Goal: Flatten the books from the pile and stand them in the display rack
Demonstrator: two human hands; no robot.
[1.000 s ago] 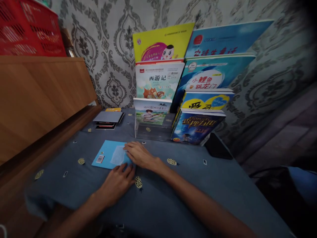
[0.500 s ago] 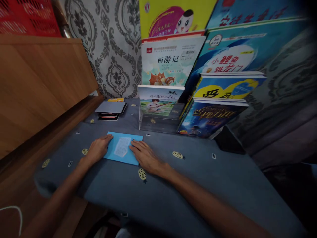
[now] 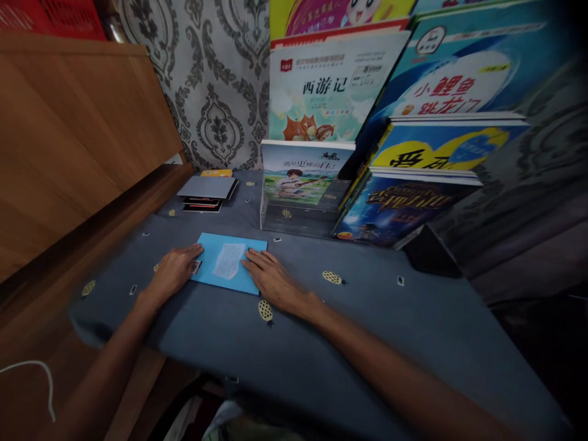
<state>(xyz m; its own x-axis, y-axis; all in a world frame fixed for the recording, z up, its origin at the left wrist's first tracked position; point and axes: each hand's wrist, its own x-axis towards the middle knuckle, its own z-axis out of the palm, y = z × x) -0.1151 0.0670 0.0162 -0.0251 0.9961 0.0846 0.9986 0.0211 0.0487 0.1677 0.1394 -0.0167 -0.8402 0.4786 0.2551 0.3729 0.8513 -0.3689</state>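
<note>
From the head view we rest both hands flat on a thin light-blue booklet with a white label (image 3: 228, 262) lying on the worktop covered in blue-grey patterned cloth (image 3: 367, 318); our left hand (image 3: 173, 269) presses the booklet's left edge, grip released, fingers spread; our right hand (image 3: 272, 278) lies on its right edge, likewise unclenched, grasping nothing; beyond our fingers stands a clear stand of colourful children's books (image 3: 307, 184); to the far left of our left hand lies a small grey stack of cards (image 3: 206, 193), well apart.
</note>
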